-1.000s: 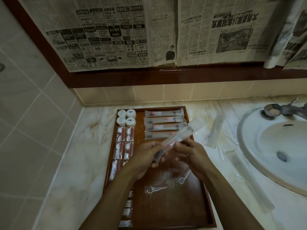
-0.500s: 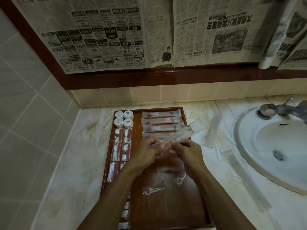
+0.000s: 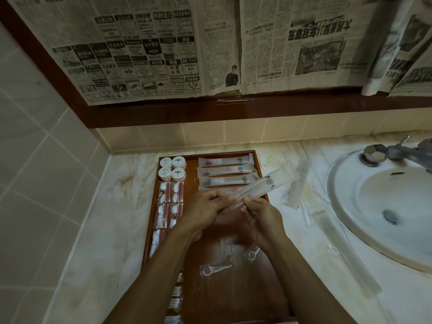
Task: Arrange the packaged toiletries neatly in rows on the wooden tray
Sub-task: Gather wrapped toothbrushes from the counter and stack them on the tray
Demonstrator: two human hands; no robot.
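A dark wooden tray [image 3: 233, 288] lies on the marble counter. At its far end are round white jars [image 3: 172, 168], a row of long toothbrush packets [image 3: 225, 170] and, on the left, cotton-bud packets [image 3: 169, 202]. Above the tray's middle, my left hand [image 3: 205, 206] and my right hand [image 3: 259, 211] both grip one long translucent packet [image 3: 261, 187] with a ship's-wheel logo; it slants up to the right. Floss picks in clear wrap [image 3: 216, 268] lie on the tray under my forearms.
More clear packets [image 3: 297, 183] lie on the counter between tray and sink [image 3: 383, 206]. A tap [image 3: 395, 153] stands at the basin's back. A tiled wall closes off the left. Newspaper [image 3: 163, 47] covers the mirror above.
Both hands, holding the long packet, have moved a little away from me toward the row of toothbrush packets. The packet stays slanted up to the right.
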